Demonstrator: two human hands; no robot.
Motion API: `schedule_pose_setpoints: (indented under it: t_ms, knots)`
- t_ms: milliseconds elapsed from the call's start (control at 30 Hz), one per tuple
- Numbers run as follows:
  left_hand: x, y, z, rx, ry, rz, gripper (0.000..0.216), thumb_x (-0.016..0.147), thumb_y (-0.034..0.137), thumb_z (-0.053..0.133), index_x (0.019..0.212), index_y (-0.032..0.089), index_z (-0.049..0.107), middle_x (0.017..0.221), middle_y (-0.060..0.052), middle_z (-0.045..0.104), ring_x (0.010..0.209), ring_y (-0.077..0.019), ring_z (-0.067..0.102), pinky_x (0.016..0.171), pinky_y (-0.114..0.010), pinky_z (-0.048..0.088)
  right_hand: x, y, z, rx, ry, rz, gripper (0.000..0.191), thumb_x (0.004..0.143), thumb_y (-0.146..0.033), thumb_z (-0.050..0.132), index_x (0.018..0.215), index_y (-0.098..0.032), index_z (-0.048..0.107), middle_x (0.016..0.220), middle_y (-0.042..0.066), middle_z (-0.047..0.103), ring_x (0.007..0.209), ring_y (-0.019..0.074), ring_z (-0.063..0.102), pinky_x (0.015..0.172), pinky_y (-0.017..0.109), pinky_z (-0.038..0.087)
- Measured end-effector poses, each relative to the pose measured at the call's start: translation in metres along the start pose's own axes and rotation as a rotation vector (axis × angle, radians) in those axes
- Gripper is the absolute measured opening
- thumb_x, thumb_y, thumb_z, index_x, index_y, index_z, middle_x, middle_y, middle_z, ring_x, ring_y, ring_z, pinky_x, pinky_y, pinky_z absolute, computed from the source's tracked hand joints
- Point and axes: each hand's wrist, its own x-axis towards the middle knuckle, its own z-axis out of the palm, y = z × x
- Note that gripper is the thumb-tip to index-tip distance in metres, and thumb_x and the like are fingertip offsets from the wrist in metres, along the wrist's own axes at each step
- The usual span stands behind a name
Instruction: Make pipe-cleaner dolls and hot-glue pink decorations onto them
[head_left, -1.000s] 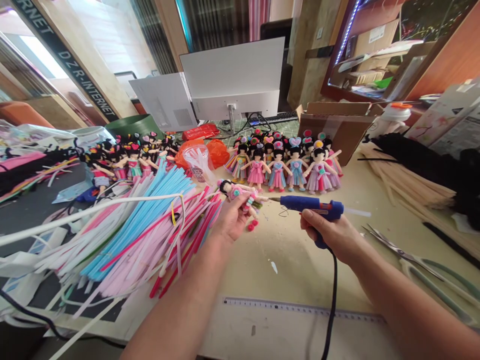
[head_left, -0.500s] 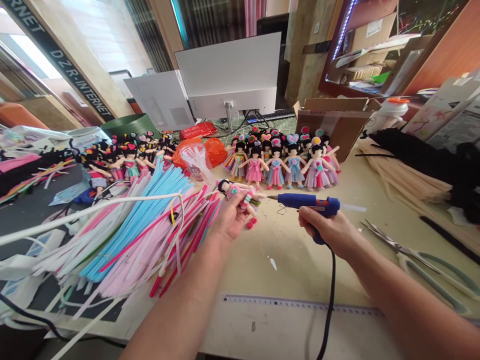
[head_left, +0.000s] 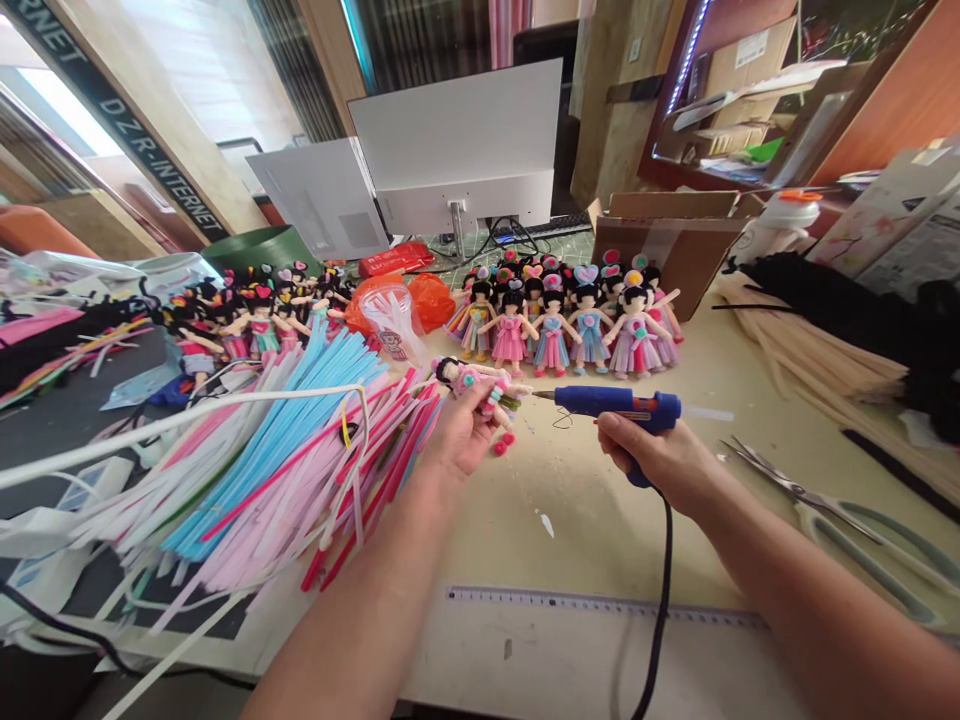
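Note:
My left hand (head_left: pixel 463 437) is closed around a small pipe-cleaner doll (head_left: pixel 480 384) with black hair and a pink dress, held lying sideways above the table. My right hand (head_left: pixel 658 463) grips a blue hot glue gun (head_left: pixel 619 404) by its handle. The gun's nozzle points left, a short gap from the doll. A black cord (head_left: pixel 655 600) hangs from the gun toward me.
A row of finished dolls (head_left: pixel 570 325) stands behind my hands, another group (head_left: pixel 247 310) at the left. A pile of pink, blue and white pipe cleaners (head_left: pixel 285 460) fills the left. Scissors (head_left: pixel 817 510), a ruler (head_left: pixel 600 606), a clear plastic cup (head_left: pixel 397 325), a cardboard box (head_left: pixel 675 240) and monitors (head_left: pixel 457 150) surround the table.
Both hands have held nearly still; the glue gun's nozzle sits a little farther from the doll than a second ago. The view shifted slightly.

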Motion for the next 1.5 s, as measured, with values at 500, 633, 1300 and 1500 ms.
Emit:
schedule_pose_setpoints:
  t_ms: [500,633,1300,1500]
  knots:
    - [0.0051,-0.0011,-0.006,0.065,-0.063,-0.034,0.014,0.074,0.016,0.075,0.077,0.013,0.061,0.066,0.001,0.062,0.047,-0.0019,0.049,0.042,-0.011,0.037,0.0008,-0.0011,-0.0002,0.012,0.013,-0.004,0.045,0.067,-0.062,0.06,0.054,-0.019,0.054,0.042,-0.002,0.047,0.042,0.0093,0.041,0.043,0.025,0.032]
    - [0.0043,-0.0007,-0.0047,0.054,-0.07,-0.034,0.015,0.074,0.015,0.075,0.077,0.014,0.061,0.067,0.001,0.062,0.047,-0.0017,0.049,0.041,-0.01,0.036,0.0004,-0.0018,-0.0003,0.003,0.011,0.0,0.045,0.068,-0.062,0.06,0.055,-0.02,0.055,0.042,-0.002,0.047,0.042,0.0094,0.041,0.043,0.025,0.032]
    - [0.0004,0.0008,0.0006,-0.001,-0.014,-0.017,0.012,0.071,0.009,0.075,0.073,0.013,0.063,0.061,0.004,0.06,0.041,0.0009,0.04,0.04,-0.01,0.037,-0.0007,-0.0008,-0.0012,-0.014,0.033,0.015,0.047,0.067,-0.064,0.06,0.056,-0.019,0.055,0.041,-0.003,0.046,0.042,0.0088,0.04,0.042,0.025,0.032]
    - [0.0025,0.0049,-0.0011,-0.014,0.009,-0.003,0.02,0.068,0.008,0.077,0.066,0.014,0.058,0.051,0.007,0.05,0.04,-0.0006,0.038,0.041,-0.012,0.037,-0.0018,-0.0033,-0.0028,0.011,0.032,0.003,0.045,0.069,-0.063,0.059,0.057,-0.019,0.055,0.042,-0.002,0.047,0.043,0.0097,0.042,0.043,0.026,0.033]
